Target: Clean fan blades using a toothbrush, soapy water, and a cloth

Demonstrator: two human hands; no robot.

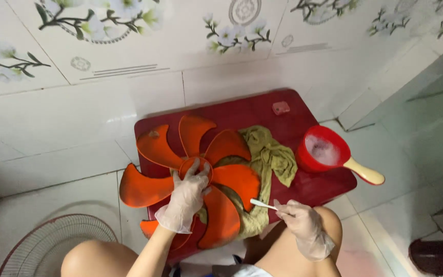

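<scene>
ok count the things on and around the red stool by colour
orange: 1, plastic fan blade
red: 2, square plastic stool, round plastic water scoop
olive green: 1, crumpled cloth
white: 2, wire fan grille, thin brush
total: 6

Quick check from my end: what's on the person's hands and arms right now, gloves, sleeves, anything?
Both the left hand and the right hand wear thin, translucent disposable gloves, loose and wrinkled, ending in bunched cuffs at the wrists. Above the cuffs the forearms are bare: no sleeves, watch or jewellery visible.
</scene>
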